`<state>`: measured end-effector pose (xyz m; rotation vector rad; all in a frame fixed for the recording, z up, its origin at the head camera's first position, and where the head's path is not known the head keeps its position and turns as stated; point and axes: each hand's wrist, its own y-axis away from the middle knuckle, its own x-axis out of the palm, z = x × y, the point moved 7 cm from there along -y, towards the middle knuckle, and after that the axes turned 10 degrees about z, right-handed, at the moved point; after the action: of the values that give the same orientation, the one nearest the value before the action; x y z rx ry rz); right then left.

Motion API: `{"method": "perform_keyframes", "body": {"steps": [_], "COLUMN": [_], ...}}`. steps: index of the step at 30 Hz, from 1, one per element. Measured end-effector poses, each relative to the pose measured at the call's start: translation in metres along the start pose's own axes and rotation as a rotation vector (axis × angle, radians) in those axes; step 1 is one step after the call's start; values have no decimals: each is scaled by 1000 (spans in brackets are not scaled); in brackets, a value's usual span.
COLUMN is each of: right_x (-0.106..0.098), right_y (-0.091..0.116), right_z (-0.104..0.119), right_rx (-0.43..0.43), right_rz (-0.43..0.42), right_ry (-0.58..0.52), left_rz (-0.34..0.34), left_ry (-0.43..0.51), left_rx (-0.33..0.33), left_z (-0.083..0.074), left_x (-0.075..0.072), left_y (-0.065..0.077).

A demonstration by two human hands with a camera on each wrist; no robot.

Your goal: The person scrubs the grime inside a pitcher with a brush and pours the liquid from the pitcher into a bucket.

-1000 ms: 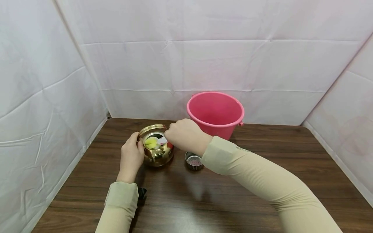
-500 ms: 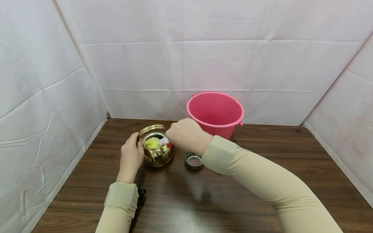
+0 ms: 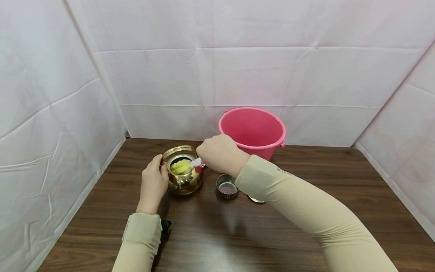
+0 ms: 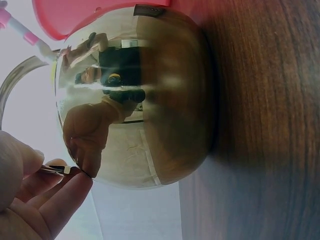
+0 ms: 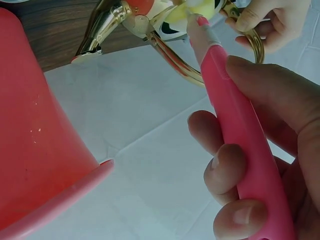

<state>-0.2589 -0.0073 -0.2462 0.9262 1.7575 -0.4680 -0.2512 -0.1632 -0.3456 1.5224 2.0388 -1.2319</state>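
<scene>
A shiny gold teapot (image 3: 185, 184) stands on the table with its top open and its handle (image 3: 179, 148) arched over it. My left hand (image 3: 154, 181) pinches the teapot handle low on the left side, where the left wrist view shows thumb and fingers round the metal at its joint. In my right hand (image 3: 221, 153) is a sponge brush, its pink grip (image 5: 245, 135) wrapped by fingers and thumb. The brush's yellow sponge head (image 3: 181, 166) sits in the teapot's mouth, its lower part hidden inside. The gold spout (image 5: 102, 25) shows in the right wrist view.
A round metal strainer (image 3: 227, 187) lies right of the teapot. Beyond it, a gold-edged round piece (image 3: 256, 200) is mostly covered by the right sleeve. Behind the right hand stands a pink bucket (image 3: 276, 138), near the white back curtain (image 3: 163, 122).
My right hand has shifted slightly right and up, and the sponge head has turned in the teapot's mouth. More of the gold-edged piece shows beneath the right sleeve. The left hand stays put.
</scene>
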Motion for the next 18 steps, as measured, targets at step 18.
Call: {"method": "perform_keyframes", "body": {"steps": [18], "right_x": [2], "right_y": [-4], "right_z": [-7], "right_rx": [46], "right_rz": [-24], "right_ry": [-36], "left_rz": [-13], "left_ry": [-6], "left_rx": [13], "left_z": [-1], "left_x": [-1], "left_y": [-1]}}
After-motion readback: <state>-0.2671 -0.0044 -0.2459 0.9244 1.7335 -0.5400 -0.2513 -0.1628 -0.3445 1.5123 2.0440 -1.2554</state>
